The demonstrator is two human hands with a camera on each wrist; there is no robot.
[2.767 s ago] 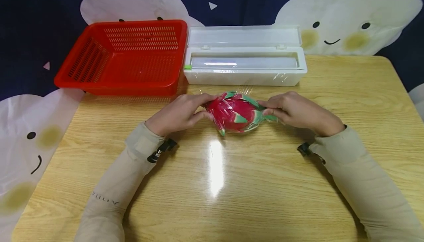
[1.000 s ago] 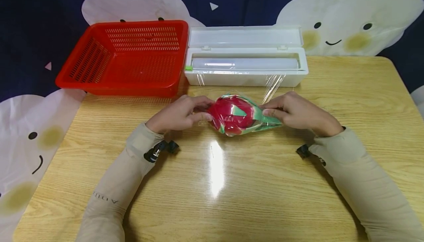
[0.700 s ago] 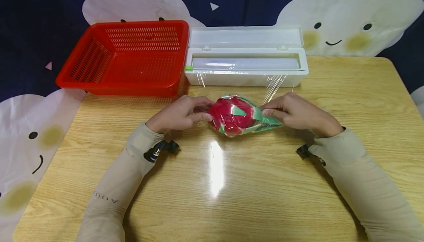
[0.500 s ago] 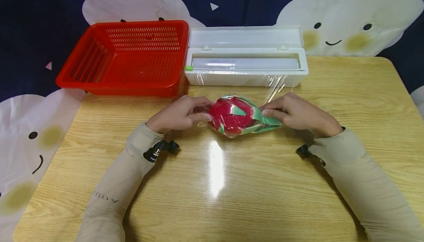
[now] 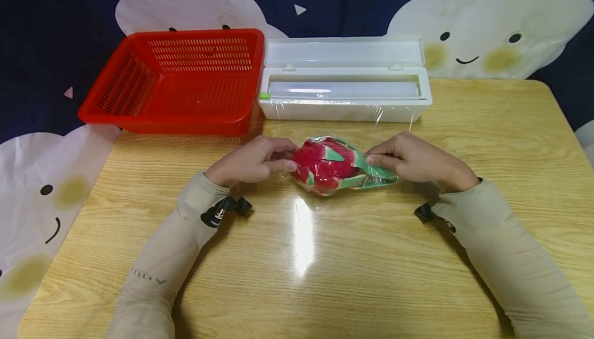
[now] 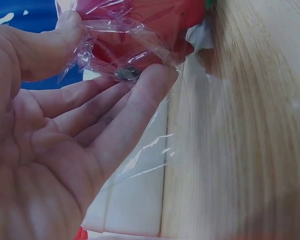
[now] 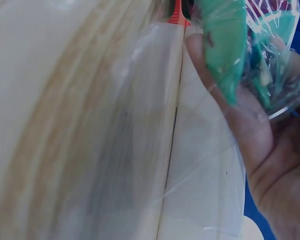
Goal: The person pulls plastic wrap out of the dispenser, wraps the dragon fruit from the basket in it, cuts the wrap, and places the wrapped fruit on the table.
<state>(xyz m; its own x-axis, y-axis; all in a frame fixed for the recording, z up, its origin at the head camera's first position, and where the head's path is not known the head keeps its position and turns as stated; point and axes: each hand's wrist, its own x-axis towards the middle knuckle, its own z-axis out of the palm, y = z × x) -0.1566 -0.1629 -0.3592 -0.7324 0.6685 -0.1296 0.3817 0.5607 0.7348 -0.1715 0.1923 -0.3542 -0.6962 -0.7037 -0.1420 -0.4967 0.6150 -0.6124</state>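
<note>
A red dragon fruit (image 5: 322, 166) with green-tipped scales lies in the middle of the table, under shiny, clear cling film (image 6: 135, 40). My left hand (image 5: 250, 161) holds its left end, thumb on the near side and fingers behind and beneath. At the right, my right hand (image 5: 410, 158) pinches the leafy green end (image 7: 225, 45) through the film. Behind the fruit stands a white cling film box (image 5: 343, 111), lid up, with the film roll (image 5: 343, 89) inside. Film stretches from the box's front edge toward the fruit.
A red perforated basket (image 5: 185, 126) stands at the back left, touching or nearly touching the film box. A small green slider (image 5: 264, 95) sits at the box's left front edge. The wooden table (image 5: 352, 256) extends toward me, and a cloud-patterned cloth hangs behind.
The dragon fruit has turned between my hands and shifted slightly toward me, showing different scales. Film streaks by the box have changed. Both hands keep their hold; box and basket stay put.
</note>
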